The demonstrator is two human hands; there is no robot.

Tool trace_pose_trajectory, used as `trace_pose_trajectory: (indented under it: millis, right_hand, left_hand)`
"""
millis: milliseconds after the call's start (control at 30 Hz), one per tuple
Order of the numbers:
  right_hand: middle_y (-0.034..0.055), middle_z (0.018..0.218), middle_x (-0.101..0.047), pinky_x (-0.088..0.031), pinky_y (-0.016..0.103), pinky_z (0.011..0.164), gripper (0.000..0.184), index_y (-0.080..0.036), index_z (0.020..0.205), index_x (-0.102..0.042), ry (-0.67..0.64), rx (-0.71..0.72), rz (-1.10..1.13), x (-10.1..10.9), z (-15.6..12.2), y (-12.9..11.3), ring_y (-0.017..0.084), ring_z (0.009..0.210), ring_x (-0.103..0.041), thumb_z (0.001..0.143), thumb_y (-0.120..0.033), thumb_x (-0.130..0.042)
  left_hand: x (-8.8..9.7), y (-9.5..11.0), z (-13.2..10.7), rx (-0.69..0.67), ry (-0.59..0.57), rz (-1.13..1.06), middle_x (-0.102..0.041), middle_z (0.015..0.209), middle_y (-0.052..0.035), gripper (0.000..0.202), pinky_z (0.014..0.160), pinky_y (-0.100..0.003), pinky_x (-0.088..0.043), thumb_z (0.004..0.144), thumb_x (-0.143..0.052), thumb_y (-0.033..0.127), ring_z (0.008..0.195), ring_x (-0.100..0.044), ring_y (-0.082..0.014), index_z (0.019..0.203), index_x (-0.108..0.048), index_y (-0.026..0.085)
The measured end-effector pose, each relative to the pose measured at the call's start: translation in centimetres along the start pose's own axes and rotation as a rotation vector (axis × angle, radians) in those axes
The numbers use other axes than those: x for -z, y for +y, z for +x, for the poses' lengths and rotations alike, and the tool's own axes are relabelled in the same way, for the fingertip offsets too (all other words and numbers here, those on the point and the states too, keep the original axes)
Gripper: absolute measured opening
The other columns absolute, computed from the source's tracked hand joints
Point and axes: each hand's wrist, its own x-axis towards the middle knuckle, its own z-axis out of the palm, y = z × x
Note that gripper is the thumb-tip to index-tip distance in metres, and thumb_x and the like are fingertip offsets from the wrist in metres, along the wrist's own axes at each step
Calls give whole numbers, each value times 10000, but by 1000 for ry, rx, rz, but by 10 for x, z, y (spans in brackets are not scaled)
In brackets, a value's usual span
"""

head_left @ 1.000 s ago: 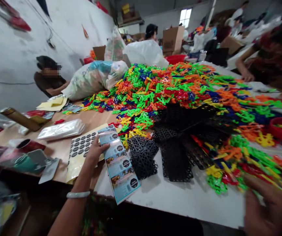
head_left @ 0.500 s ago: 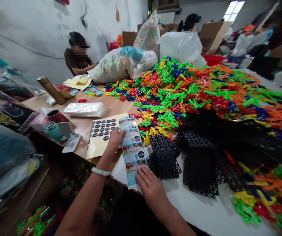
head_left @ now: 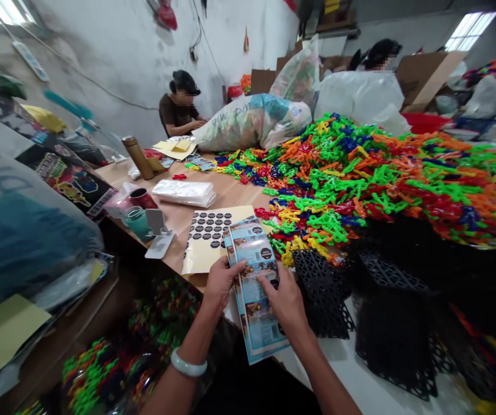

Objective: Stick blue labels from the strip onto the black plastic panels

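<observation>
My left hand [head_left: 220, 280] grips the left edge of a stack of long light-blue printed cards [head_left: 253, 271] with black round stickers on them. My right hand [head_left: 286, 300] lies on top of the same stack, fingers curled on its right side. The cards stick out over the table's near edge. Just left of them lies a yellow sheet of black round stickers [head_left: 207, 239]. To the right stand black plastic lattice pieces [head_left: 323, 285].
A big heap of coloured plastic toy pieces [head_left: 381, 173] covers the table's far right. A green cup [head_left: 136, 222], phone stand [head_left: 158, 230], clear bag stack [head_left: 185, 192] and brown tube [head_left: 137, 157] sit at left. Two people sit beyond filled sacks [head_left: 248, 121].
My right hand came in from the lower right and closed onto the cards. Both hands drew the stack toward the table's near edge. The camera view swung left.
</observation>
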Motion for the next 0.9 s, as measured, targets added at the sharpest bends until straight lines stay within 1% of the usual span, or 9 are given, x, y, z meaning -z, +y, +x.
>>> trace_pose_trajectory:
  millis: [167, 300, 367, 433, 567, 667, 733, 800, 900]
  right_hand:
    - [192, 1234, -597, -431, 476, 970, 584, -113, 1297, -507, 23, -88, 67, 14, 1, -9, 331, 1155, -554, 849, -487, -536]
    - [128, 1080, -675, -486, 403, 857, 459, -170, 1168, -545, 23, -189, 159, 25, 6, -14, 283, 983, -641, 823, -470, -575]
    - [107, 1009, -690, -493, 389, 812, 417, -182, 1102, -558, 26, -212, 146, 27, 8, -15, 275, 920, -655, 815, -483, -584]
    - [110, 1011, -688, -488, 399, 814, 394, -183, 1079, -564, 37, -165, 95, 24, 8, -15, 278, 921, -652, 836, -493, -554]
    - [163, 1120, -652, -470, 442, 860, 413, -159, 1142, -553, 118, 18, -38, 13, 4, -15, 304, 1015, -617, 909, -481, -442]
    - [188, 1158, -619, -449, 467, 903, 402, -146, 1123, -550, 171, 84, -48, 9, 4, -16, 314, 1072, -577, 911, -471, -442]
    - [150, 1038, -643, -467, 444, 856, 350, -172, 1012, -566, 156, 27, 18, 13, 9, -15, 291, 969, -597, 882, -490, -495]
    - [74, 843, -643, -491, 382, 725, 331, -201, 896, -554, 112, -101, 165, 22, 19, -13, 242, 778, -603, 830, -525, -560]
    - [4, 700, -610, -459, 301, 594, 363, -209, 844, -537, 76, -236, 386, 38, 41, -9, 188, 636, -572, 749, -543, -643]
  left_hand:
    - [0, -9, -2, -7, 54, 7, -749, 864, -79, 456, 710, -334, -547, 549, -865, 386, 727, -685, -204, 898, -698, 145]
    - [1, -9, -8, -20, 48, -11, -735, 837, -64, 472, 702, -317, -534, 635, -776, 536, 765, -677, -207, 902, -688, 157]
    - [5, -9, -10, -26, 42, -5, -722, 796, -60, 475, 681, -306, -523, 635, -769, 549, 732, -663, -197, 875, -685, 148]
    - [10, -12, -11, -44, 60, 18, -708, 763, -47, 445, 660, -292, -508, 612, -792, 517, 695, -643, -183, 829, -674, 147]
    - [16, -20, -7, -105, 141, 100, -660, 698, -6, 379, 612, -255, -461, 630, -777, 490, 653, -595, -158, 750, -635, 159]
    - [16, -24, -4, -152, 191, 176, -590, 639, 24, 350, 563, -225, -403, 655, -756, 476, 615, -531, -133, 688, -595, 166]
    - [17, -25, -4, -178, 209, 216, -555, 628, 33, 339, 556, -218, -380, 685, -725, 479, 608, -499, -125, 680, -579, 172]
    - [19, -24, -5, -198, 215, 250, -524, 617, 39, 341, 557, -217, -368, 713, -688, 495, 598, -471, -121, 671, -564, 180]
    - [25, -18, -6, -219, 230, 300, -474, 587, 46, 360, 548, -220, -350, 735, -653, 511, 576, -428, -118, 633, -534, 188]
